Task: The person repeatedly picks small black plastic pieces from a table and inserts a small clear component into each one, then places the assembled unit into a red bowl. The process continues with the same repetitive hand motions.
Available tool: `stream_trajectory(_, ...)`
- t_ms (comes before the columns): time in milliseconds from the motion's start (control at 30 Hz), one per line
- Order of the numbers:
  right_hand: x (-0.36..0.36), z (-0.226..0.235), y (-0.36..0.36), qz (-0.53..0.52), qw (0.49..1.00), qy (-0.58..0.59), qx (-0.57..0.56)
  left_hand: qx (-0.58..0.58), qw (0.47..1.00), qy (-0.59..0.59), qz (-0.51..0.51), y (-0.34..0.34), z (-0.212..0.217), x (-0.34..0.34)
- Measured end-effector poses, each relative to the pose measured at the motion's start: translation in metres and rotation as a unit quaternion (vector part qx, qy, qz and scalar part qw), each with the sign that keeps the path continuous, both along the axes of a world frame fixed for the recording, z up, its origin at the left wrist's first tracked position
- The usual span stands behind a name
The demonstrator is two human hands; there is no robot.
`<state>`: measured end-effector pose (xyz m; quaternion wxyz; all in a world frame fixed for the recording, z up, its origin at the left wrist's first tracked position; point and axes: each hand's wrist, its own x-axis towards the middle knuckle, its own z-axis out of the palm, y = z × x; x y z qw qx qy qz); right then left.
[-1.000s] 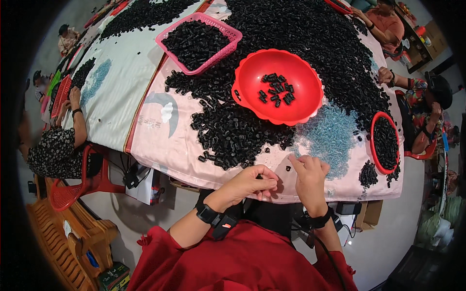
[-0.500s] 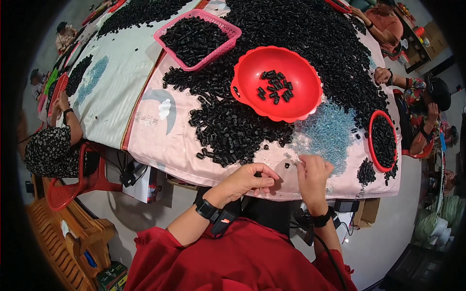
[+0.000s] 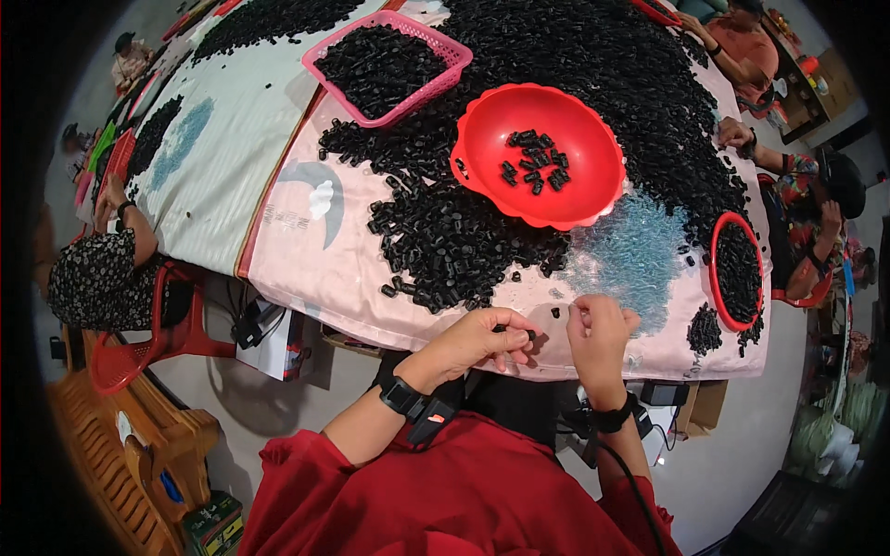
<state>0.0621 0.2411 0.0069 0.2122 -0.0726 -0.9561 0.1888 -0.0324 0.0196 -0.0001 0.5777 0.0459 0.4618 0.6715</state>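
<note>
One black piece (image 3: 531,334) newly exposed, pinched in left hand (image 3: 477,339), near side of red bowl (image 3: 586,171) | right hand (image 3: 598,335) curled, grip unclear | piece judged accessible for handling

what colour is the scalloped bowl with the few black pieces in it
The bowl is bright red, seen best in the head view.
</note>
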Motion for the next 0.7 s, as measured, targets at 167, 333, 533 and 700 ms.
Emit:
stream_trajectory(167, 0.010, 0.027, -0.014, 0.072, 0.988, -0.032, -0.130, 0.031, 0.999, -0.010, 0.021, 0.000, -0.007, 0.005)
stream_trajectory(333, 0.015, 0.036, -0.028, 0.084, 0.967, -0.022, -0.239, 0.030, 0.998, -0.014, 0.045, 0.002, -0.002, 0.007)
stream_trajectory(533, 0.016, 0.039, -0.030, 0.081, 0.978, -0.011, -0.192, 0.070, 0.996, -0.045, 0.045, -0.001, -0.002, 0.000)
stream_trajectory(700, 0.017, 0.044, -0.030, 0.091, 0.981, -0.021, -0.169, 0.067, 0.993, -0.056, 0.084, 0.003, 0.005, 0.005)
